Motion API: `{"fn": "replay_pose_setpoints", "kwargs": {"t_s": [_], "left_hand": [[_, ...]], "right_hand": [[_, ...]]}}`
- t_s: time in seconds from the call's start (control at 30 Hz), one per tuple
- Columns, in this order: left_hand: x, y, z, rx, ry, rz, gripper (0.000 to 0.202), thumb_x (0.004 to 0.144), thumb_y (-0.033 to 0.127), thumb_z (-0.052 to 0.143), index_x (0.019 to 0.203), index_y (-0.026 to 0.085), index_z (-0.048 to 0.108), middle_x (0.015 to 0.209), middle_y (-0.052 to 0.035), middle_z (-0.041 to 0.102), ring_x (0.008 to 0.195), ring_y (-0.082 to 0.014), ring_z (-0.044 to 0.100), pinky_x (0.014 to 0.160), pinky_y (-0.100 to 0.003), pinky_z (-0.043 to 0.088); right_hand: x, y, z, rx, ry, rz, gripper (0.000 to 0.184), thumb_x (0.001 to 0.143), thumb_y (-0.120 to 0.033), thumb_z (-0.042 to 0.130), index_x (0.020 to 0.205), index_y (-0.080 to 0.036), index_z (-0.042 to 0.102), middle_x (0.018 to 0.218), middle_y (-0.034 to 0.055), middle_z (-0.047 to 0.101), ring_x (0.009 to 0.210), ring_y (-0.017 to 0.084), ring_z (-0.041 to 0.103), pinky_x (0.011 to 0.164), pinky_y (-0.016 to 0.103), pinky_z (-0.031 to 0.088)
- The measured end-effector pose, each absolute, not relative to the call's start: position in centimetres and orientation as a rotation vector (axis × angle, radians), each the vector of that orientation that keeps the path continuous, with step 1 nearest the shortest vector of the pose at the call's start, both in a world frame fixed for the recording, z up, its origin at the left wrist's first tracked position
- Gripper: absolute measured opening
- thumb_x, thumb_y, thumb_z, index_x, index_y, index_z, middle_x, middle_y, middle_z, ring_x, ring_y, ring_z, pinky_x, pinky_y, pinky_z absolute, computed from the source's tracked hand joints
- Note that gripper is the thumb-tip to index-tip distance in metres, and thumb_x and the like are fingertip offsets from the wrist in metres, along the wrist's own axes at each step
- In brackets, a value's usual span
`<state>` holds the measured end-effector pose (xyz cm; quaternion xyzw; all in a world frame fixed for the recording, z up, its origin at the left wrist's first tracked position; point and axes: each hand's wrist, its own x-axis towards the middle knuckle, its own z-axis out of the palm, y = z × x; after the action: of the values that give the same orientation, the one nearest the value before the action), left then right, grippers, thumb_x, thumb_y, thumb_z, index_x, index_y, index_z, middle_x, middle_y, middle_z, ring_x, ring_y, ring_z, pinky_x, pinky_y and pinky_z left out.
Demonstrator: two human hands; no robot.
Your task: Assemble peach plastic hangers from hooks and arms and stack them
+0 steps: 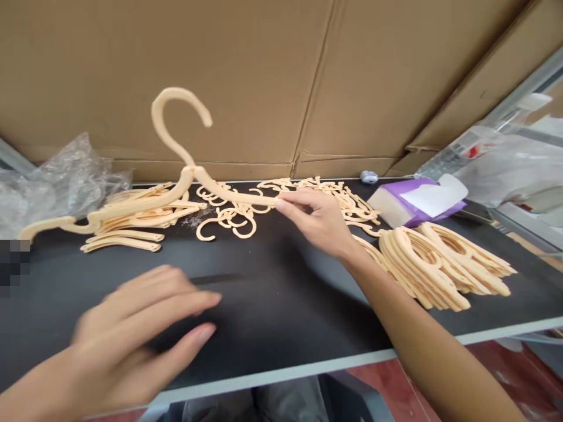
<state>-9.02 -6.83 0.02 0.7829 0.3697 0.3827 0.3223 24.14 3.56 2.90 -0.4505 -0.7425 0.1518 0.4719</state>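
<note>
Right hand [319, 223] pinching one arm end of peach plastic hanger [145, 202]; long axis left-right, hook up. Left hand [132, 340] blurred, apparently spread flat above black table [272, 316].

- Hanger [145, 202]: pale peach plastic, hook upright, its right arm end pinched by the right hand [319, 223], raised and tilted above the far left tabletop [272, 305].
- Left hand [132, 334]: open, flat, blurred, near left over the tabletop.
</note>
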Motion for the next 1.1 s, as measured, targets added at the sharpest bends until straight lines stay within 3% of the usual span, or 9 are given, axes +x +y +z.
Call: {"fn": "replay_pose_setpoints", "kwargs": {"t_s": [0.1,0.27,0.4,0.53,0.7,0.8,0.9,1.1], "left_hand": [[-4.0,-2.8,1.3,2.029,1.050,0.898,0.028,0.089,0.033,0.073,0.116,0.026,0.073,0.085,-0.0023,0.074,0.074,-0.0175,0.067,0.073,-0.030,0.058],[-1.6,1.2,2.9,1.411,0.990,1.149,0.046,0.080,0.044,0.082,0.116,0.018,0.071,0.088,-0.0062,0.077,0.070,-0.0154,0.069,0.068,-0.027,0.058],[-1.4,1.8,2.3,1.083,0.831,1.178,0.038,0.074,0.041,0.089,0.104,0.021,0.075,0.096,-0.0050,0.079,0.078,-0.0150,0.072,0.070,-0.023,0.059],[-1.2,2.0,1.9,1.098,0.808,1.200,0.027,0.075,0.036,0.088,0.096,0.021,0.079,0.092,-0.0032,0.079,0.083,-0.0150,0.073,0.079,-0.023,0.060],[-1.8,2.2,2.6,1.175,0.873,1.329,0.023,0.078,0.036,0.086,0.093,0.020,0.080,0.089,-0.0035,0.079,0.084,-0.0176,0.074,0.080,-0.027,0.061],[-2.3,2.4,3.0,1.168,0.851,1.400,0.019,0.080,0.035,0.084,0.093,0.022,0.080,0.093,-0.0012,0.079,0.086,-0.0160,0.073,0.086,-0.028,0.061],[-2.5,2.4,3.0,1.157,0.818,1.384,0.019,0.080,0.036,0.084,0.094,0.023,0.081,0.093,0.0001,0.079,0.085,-0.0139,0.073,0.084,-0.025,0.060],[-2.4,2.0,2.2,1.166,0.855,1.297,0.019,0.080,0.035,0.084,0.095,0.023,0.081,0.088,-0.0027,0.079,0.086,-0.0182,0.074,0.083,-0.028,0.062]], "right_hand": [[24.0,3.4,2.8,-1.122,-1.789,0.365,0.023,0.092,-0.034,0.066,0.096,-0.017,0.082,0.086,0.0048,0.077,0.075,0.016,0.063,0.070,0.029,0.046],[23.6,3.3,2.3,-1.112,-1.802,0.375,0.019,0.090,-0.031,0.068,0.091,-0.019,0.082,0.076,0.0023,0.073,0.067,0.014,0.058,0.067,0.029,0.045],[23.4,3.2,2.1,-1.137,-1.834,0.398,0.021,0.091,-0.032,0.067,0.092,-0.018,0.082,0.078,0.0035,0.075,0.066,0.014,0.058,0.066,0.029,0.045],[22.9,3.0,2.0,-1.136,-1.919,0.431,0.020,0.092,-0.032,0.065,0.092,-0.021,0.081,0.084,0.0032,0.077,0.070,0.015,0.063,0.068,0.030,0.048],[21.7,2.1,1.8,-1.116,-1.849,-0.060,0.016,0.091,-0.033,0.066,0.097,-0.022,0.077,0.093,0.0087,0.077,0.093,0.025,0.069,0.092,0.043,0.050],[20.9,1.3,1.6,-1.041,-1.804,-0.250,0.011,0.091,-0.028,0.066,0.089,-0.022,0.074,0.086,0.0089,0.076,0.086,0.025,0.069,0.086,0.042,0.051],[20.4,0.8,1.5,-1.089,-1.806,-0.044,0.018,0.095,-0.030,0.061,0.083,-0.022,0.072,0.073,0.0038,0.074,0.068,0.019,0.067,0.073,0.035,0.052],[20.4,0.9,1.7,-1.252,-1.618,0.315,0.026,0.097,-0.039,0.056,0.086,-0.021,0.072,0.076,0.0021,0.076,0.069,0.017,0.069,0.068,0.029,0.054]]}}
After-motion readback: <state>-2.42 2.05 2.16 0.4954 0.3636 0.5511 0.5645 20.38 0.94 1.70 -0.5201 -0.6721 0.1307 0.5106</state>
